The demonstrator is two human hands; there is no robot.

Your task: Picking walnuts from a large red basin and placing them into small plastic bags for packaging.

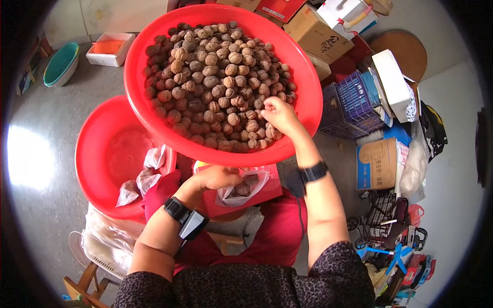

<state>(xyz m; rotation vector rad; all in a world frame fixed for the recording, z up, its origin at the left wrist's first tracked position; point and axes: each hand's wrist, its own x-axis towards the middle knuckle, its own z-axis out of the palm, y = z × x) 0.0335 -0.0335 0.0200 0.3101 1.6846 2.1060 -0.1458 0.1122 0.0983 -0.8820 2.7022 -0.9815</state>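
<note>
A large red plastic basin [304, 127] heaped with walnuts [219, 92] tilts in front of me. Over the walnuts at its right side is my right hand [282, 113], with curled fingers; whether a nut is in them I cannot make out. Below the basin's near rim, my left hand [219, 177] grips the upper left edge of a clear plastic bag [256, 190]. Several walnuts [242, 188] show through the bag's mouth. The bag rests on a red box [269, 192] between my knees. My left fingertips are partly hidden.
At left, a second red basin [102, 154] has several filled plastic bags [144, 179] at its right side. White plastic bags [108, 235] lie over a basket below it. Purple crates [354, 100], cardboard boxes [377, 163] and a wire cart [379, 223] line the right side.
</note>
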